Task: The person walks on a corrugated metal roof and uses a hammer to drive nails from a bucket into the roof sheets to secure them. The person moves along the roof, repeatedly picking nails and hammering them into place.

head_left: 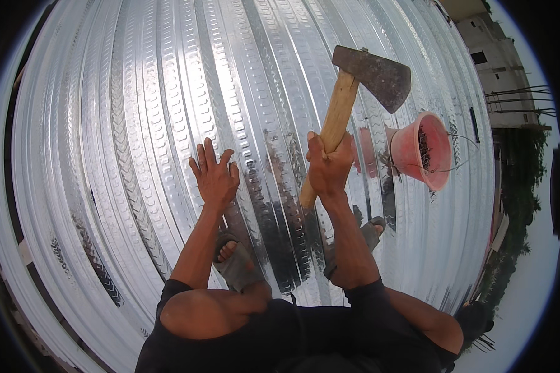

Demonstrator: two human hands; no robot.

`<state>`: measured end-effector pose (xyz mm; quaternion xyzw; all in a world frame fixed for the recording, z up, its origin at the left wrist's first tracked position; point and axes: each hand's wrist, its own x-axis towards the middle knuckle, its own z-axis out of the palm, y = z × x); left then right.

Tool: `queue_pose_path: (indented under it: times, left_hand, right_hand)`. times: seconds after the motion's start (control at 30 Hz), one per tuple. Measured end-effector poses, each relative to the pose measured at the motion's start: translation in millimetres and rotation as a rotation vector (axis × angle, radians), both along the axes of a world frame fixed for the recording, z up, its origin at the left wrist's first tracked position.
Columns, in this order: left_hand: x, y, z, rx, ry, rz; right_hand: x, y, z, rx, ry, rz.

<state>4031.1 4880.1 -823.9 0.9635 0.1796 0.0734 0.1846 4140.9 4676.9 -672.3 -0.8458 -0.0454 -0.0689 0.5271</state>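
Gripped in my right hand (331, 163) is an axe (337, 110) with a short pale wooden handle. Its dark, worn metal head points up and away, the wide blade turned to the right, raised over the sheeting. My left hand (216, 175) is spread, fingers apart, over the shiny ribbed metal decking (149, 112); it holds nothing. Whether the palm presses on the metal is hard to tell. Right of the axe, a pink-red bucket (410, 152) tilts toward the right, with many thin dark pieces, perhaps nails, inside.
I squat on the decking, a grey sandal (238, 267) on one foot and the other foot (373, 231) behind my right forearm. A thin dark bar (474, 124) lies beyond the bucket. Past the right edge are a grey building (501, 68) with protruding rods and green trees (516, 186).
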Motion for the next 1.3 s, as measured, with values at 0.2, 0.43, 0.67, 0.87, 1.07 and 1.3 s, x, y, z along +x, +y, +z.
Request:
queue_pose_path:
  times: [0.2, 0.43, 0.67, 0.87, 1.07, 1.3]
  left_hand:
    - [-4, 4, 7, -0.028, 0.057, 0.019]
    - [5, -5, 3, -0.014, -0.001, -0.018]
    - [-2, 1, 4, -0.01, 0.038, 0.014]
    - [11, -14, 10, -0.064, 0.073, -0.028]
    - [1, -6, 0, -0.036, 0.013, -0.023]
    - [-4, -1, 10, -0.012, 0.052, -0.005]
  right_hand:
    - [-18, 11, 48, 0.511, -0.371, 0.004]
    - [-59, -6, -104, -0.481, 0.287, 0.219]
    - [21, 12, 95, 0.388, -0.429, -0.072]
    - [-89, -24, -137, -0.561, 0.578, 0.14]
    - [-25, 22, -48, -0.06, 0.24, 0.061]
    - [-14, 8, 44, 0.396, -0.449, 0.119]
